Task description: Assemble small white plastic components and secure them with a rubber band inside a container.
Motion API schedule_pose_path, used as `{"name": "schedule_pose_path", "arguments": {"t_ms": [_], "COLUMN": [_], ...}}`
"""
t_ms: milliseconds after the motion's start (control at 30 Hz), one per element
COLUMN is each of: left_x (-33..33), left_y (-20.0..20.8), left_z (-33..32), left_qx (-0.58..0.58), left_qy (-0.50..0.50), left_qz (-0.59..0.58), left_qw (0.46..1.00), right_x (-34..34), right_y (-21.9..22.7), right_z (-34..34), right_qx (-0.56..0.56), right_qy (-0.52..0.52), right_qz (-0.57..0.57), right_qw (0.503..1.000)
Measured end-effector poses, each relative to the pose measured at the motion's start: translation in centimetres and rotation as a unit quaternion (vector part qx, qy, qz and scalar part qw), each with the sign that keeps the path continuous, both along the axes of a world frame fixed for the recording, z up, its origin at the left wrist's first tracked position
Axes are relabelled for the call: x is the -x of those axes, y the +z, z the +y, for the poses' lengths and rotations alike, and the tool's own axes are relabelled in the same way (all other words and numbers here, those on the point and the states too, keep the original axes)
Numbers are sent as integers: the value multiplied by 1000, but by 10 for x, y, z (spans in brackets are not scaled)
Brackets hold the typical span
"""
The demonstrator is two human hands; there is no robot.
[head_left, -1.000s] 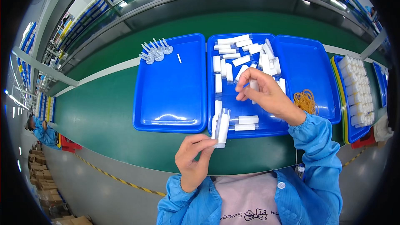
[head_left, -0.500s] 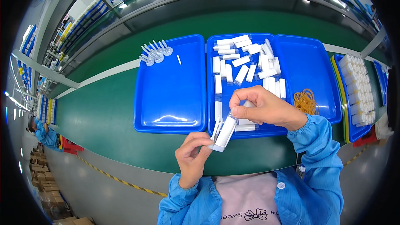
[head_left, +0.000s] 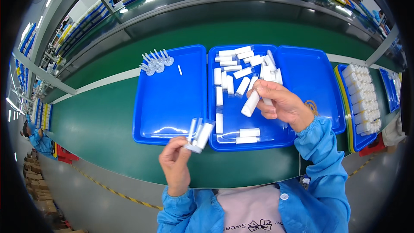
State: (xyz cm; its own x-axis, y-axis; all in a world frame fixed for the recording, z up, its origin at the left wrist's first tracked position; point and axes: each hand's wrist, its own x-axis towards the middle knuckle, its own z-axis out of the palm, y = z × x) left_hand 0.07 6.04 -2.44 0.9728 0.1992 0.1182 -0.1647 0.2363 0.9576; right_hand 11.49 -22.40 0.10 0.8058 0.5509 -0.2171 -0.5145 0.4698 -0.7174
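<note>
Left hand (head_left: 176, 164) has drawn back toward body, fingers pinched round small bundle of white tubes (head_left: 198, 134) above near tabletop (head_left: 108, 146) edge. Right hand (head_left: 282, 105) has lifted off middle blue tray (head_left: 235, 140), closed round single white tube (head_left: 251, 102); next piece picked.

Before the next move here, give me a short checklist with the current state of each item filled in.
1. Left hand grips a small bunch of white tubes: ok.
2. Right hand holds a single white tube: ok.
3. The two hands are apart, nothing between them: ok.
4. Loose tubes lie in the middle blue tray: ok.
5. Left blue tray has bare room: ok.
6. Whether the held tubes are capped: cannot tell.
</note>
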Motion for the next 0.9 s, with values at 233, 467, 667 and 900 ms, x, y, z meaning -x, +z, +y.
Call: {"name": "schedule_pose_path", "arguments": {"t_ms": [233,467,667,900], "left_x": [-45,-51,-26,-19], "left_y": [-10,-14,-9,24], "left_z": [42,60,68,58], "left_qx": [-366,-614,-577,-472], "left_qy": [146,187,163,277], "left_qz": [-79,-108,-77,-136], "left_qw": [916,759,796,826], "right_x": [1,1,2,2], "right_y": [-3,-9,-8,-13], "right_z": [-4,-10,-11,-14], "right_qx": [-46,-48,-52,-68], "right_qy": [-28,-28,-41,-46], "right_qz": [24,23,31,51], "right_qw": [998,998,997,995]}}
